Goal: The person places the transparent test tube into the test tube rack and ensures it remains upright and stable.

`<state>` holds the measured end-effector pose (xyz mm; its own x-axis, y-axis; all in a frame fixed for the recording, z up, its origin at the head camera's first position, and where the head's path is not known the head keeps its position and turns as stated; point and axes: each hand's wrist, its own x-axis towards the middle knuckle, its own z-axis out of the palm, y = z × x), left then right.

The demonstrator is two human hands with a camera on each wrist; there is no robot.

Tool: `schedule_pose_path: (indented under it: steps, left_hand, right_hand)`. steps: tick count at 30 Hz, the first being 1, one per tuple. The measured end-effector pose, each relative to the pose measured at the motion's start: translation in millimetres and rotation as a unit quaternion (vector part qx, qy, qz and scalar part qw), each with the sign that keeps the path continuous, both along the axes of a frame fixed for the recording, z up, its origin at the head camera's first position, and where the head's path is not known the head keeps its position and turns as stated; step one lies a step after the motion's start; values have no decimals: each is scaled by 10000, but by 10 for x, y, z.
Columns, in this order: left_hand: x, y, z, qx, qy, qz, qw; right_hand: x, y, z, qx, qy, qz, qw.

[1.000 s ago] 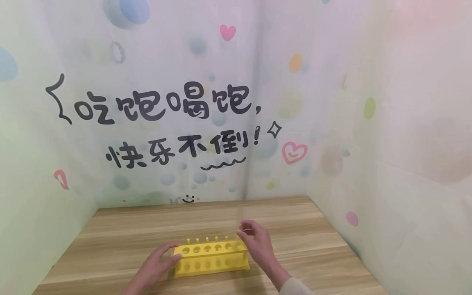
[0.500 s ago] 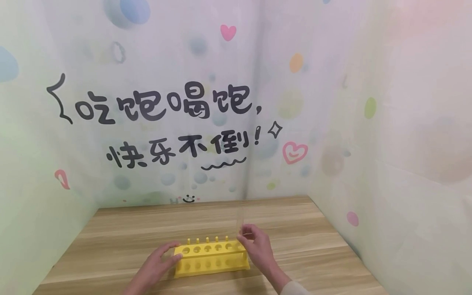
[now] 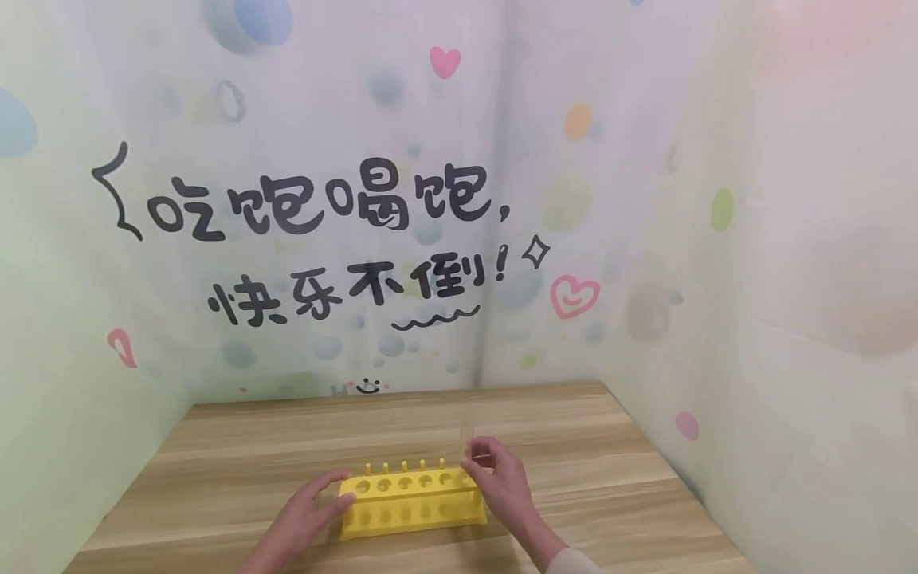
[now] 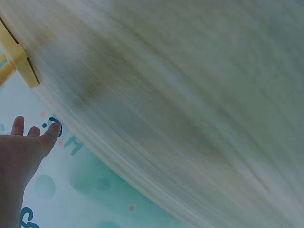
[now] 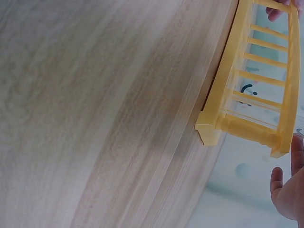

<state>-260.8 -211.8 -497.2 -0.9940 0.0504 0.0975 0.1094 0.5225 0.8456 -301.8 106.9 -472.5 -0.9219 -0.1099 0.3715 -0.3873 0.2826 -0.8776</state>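
A yellow plastic test tube rack [image 3: 412,518] stands on the wood-grain table, with a row of round holes and several pegs along its back. My left hand [image 3: 304,510] holds the rack's left end, thumb on the front of its top edge and fingers behind. At the right end, my right hand [image 3: 502,477] pinches a clear test tube [image 3: 467,426], hard to see, that stands upright in the last hole. The right wrist view shows the tube's faint lower part [image 5: 251,116] between the rack's two levels. In the left wrist view only a corner of the rack [image 4: 20,61] appears.
The wood-grain table [image 3: 610,470] runs back to a pale printed curtain [image 3: 358,119] with black lettering, hearts and dots. Similar pale walls [image 3: 803,319] rise at the left and right sides. No other loose objects show.
My right hand has lowered slightly, and the clear tube's top has come down a little with it. My left hand and the rack stay in place.
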Motion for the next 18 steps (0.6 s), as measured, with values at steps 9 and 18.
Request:
schedule_pose_path:
  steps: [9,18]
  left_hand:
    - [-17,0,-31,12,-8,4,10000]
    - [1,-4,-16,-50,-68,48,10000]
  right_hand:
    - [14,16,-5,-11,9,-17,10000]
    - [11,39,-32,432,209,-118,9988]
